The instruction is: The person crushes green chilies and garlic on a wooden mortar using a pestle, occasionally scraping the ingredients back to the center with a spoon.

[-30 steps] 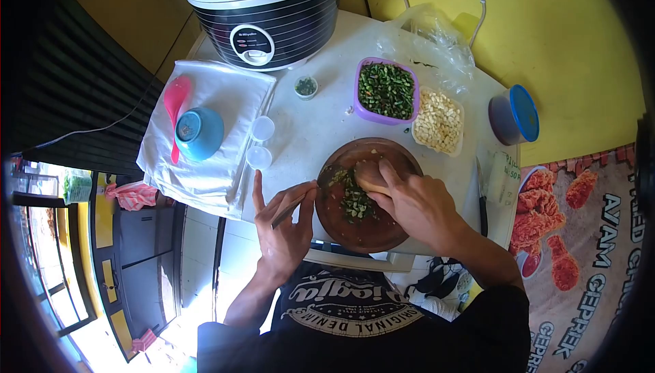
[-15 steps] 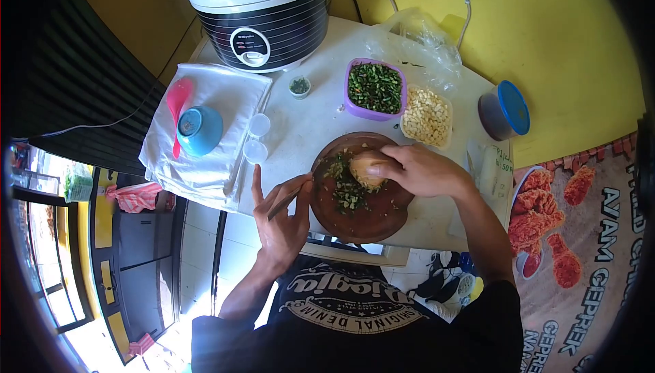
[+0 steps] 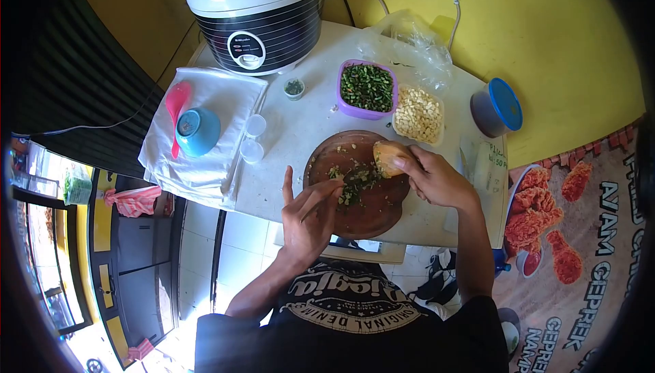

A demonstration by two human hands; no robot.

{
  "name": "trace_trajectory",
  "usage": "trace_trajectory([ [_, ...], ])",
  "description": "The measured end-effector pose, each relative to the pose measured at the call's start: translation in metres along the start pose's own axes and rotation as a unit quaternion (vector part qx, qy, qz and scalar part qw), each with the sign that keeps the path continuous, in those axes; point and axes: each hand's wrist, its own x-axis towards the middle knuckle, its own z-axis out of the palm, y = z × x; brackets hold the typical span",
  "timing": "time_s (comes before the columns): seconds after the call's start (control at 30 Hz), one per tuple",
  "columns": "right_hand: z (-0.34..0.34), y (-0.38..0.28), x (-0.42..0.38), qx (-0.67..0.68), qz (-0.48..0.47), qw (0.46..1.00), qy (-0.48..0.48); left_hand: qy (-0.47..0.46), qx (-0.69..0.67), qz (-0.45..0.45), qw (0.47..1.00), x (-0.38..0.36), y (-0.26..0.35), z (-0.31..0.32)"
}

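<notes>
My right hand (image 3: 440,175) is closed around a light wooden pestle (image 3: 389,157), lifted at the right rim of a round brown mortar (image 3: 382,219). Chopped green and pale bits (image 3: 355,185) lie in the mortar's bowl. Over its left side, my left hand (image 3: 310,219) pinches a thin-handled utensil (image 3: 305,214); its tip is hidden by the fingers, and I cannot make out its kind. Beyond the mortar stand a purple tub of chopped greens (image 3: 368,86) and a clear tub of pale chopped pieces (image 3: 417,114).
A rice cooker (image 3: 256,25) stands at the back left. Before it lie white plastic sheets (image 3: 205,185) with a blue bowl (image 3: 198,132) and pink spoon (image 3: 177,103). Small clear cups (image 3: 252,150), a blue-lidded container (image 3: 496,107) and a plastic bag (image 3: 409,49) share the table.
My right hand has drawn the pestle to the right, up to the mortar's rim. My left hand has moved right, from beside the mortar to over its bowl.
</notes>
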Motion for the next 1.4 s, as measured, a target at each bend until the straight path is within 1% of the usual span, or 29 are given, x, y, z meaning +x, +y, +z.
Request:
trace_trajectory([
  [0.03,0.003,0.004,-0.005,0.044,0.033,0.998,0.022,-0.003,0.001,0.0,1.0,-0.001,0.001,-0.005],
  [0.1,0.013,0.012,-0.01,0.062,0.032,0.997,0.03,0.049,0.005,0.015,0.999,0.0,0.0,-0.014],
  [0.17,0.023,0.017,-0.016,0.08,0.034,0.995,0.039,0.085,0.04,0.0,0.996,0.0,-0.01,-0.019],
  [0.27,0.033,0.017,-0.022,0.09,0.003,0.996,0.028,0.084,0.066,-0.061,0.992,0.005,-0.013,-0.024],
  [0.3,0.041,0.02,-0.022,0.091,0.004,0.995,0.027,0.082,0.066,-0.062,0.992,0.004,-0.014,-0.022],
  [0.33,0.053,0.027,-0.021,0.016,-0.087,0.992,0.095,0.07,0.059,-0.05,0.994,0.002,-0.016,-0.019],
  [0.37,0.063,0.029,-0.021,-0.06,-0.176,0.969,0.161,0.059,0.051,-0.039,0.996,0.001,-0.018,-0.016],
  [0.4,0.066,0.017,-0.026,-0.095,-0.141,0.976,0.139,0.057,0.047,-0.027,0.997,-0.001,-0.018,-0.013],
  [0.43,0.069,0.006,-0.03,-0.094,-0.141,0.976,0.139,0.057,0.047,-0.027,0.997,0.0,-0.016,-0.012],
  [0.5,0.073,-0.013,-0.033,-0.247,-0.115,0.953,0.13,0.049,0.047,-0.036,0.997,0.002,-0.012,-0.014],
  [0.53,0.072,-0.021,-0.033,-0.268,-0.104,0.952,0.109,0.055,0.049,-0.031,0.997,0.002,-0.014,-0.015],
  [0.63,0.069,-0.027,-0.019,-0.297,-0.128,0.94,0.113,0.059,0.051,-0.036,0.996,0.001,-0.018,-0.019],
  [0.67,0.066,-0.031,-0.014,-0.297,-0.128,0.94,0.112,0.059,0.05,-0.037,0.996,0.003,-0.019,-0.021],
  [0.73,0.056,-0.04,-0.008,-0.31,-0.111,0.942,0.056,0.047,0.057,-0.038,0.997,0.005,-0.016,-0.023],
  [0.77,0.053,-0.043,-0.007,-0.309,-0.113,0.943,0.055,0.046,0.059,-0.038,0.996,0.006,-0.017,-0.024],
  [0.83,0.045,-0.045,-0.005,-0.297,-0.11,0.948,0.011,0.043,0.066,-0.028,0.997,0.006,-0.016,-0.024],
  [0.87,0.044,-0.045,-0.002,-0.3,-0.112,0.947,0.006,0.045,0.062,-0.026,0.997,0.006,-0.018,-0.024],
  [0.97,0.046,-0.046,0.004,-0.305,-0.135,0.942,0.028,0.032,0.067,-0.032,0.997,0.009,-0.016,-0.027],
  [1.07,0.045,-0.05,-0.001,-0.307,-0.1,0.946,0.009,0.035,0.065,-0.035,0.997,0.009,-0.017,-0.027],
  [1.17,0.043,-0.052,0.002,-0.303,-0.128,0.944,0.013,0.029,0.075,-0.03,0.996,0.008,-0.018,-0.027],
  [1.27,0.048,-0.052,0.0,-0.305,-0.098,0.947,0.019,0.032,0.064,-0.04,0.997,0.009,-0.017,-0.026],
  [1.4,0.046,-0.055,0.006,-0.291,-0.113,0.95,0.024,0.047,0.082,0.008,0.996,0.006,-0.02,-0.021],
])
